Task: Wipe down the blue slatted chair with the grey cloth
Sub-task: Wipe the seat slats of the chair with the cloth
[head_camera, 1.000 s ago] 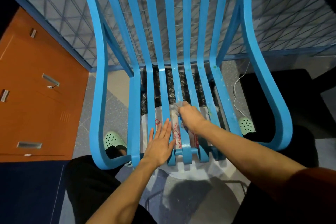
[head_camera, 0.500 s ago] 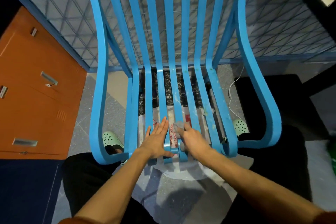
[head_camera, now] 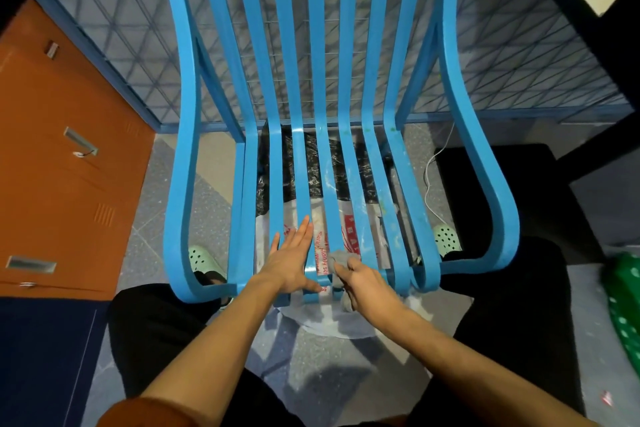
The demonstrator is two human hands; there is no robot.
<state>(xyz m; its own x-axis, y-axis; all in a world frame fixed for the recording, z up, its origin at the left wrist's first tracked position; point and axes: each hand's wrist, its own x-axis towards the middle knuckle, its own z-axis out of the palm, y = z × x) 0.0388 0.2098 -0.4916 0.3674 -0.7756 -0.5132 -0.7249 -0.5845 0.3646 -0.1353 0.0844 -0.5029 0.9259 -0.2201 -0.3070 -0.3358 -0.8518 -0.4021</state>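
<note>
The blue slatted chair fills the middle of the head view, its seat slats running toward me. My right hand is shut on the grey cloth, bunched on a middle seat slat at the chair's front edge, with a tail of cloth hanging below my palm. My left hand lies flat and open on the slats just to the left, fingers spread and pointing up the seat. White smears and green specks mark the right-hand slats.
An orange cabinet stands at the left. A blue wire mesh panel is behind the chair. Plastic bags lie on the floor under the seat. A white cable and a green dotted object are at the right.
My right hand has drawn the cloth down the middle slat toward the chair's front edge. My left hand stayed flat on the slats beside it.
</note>
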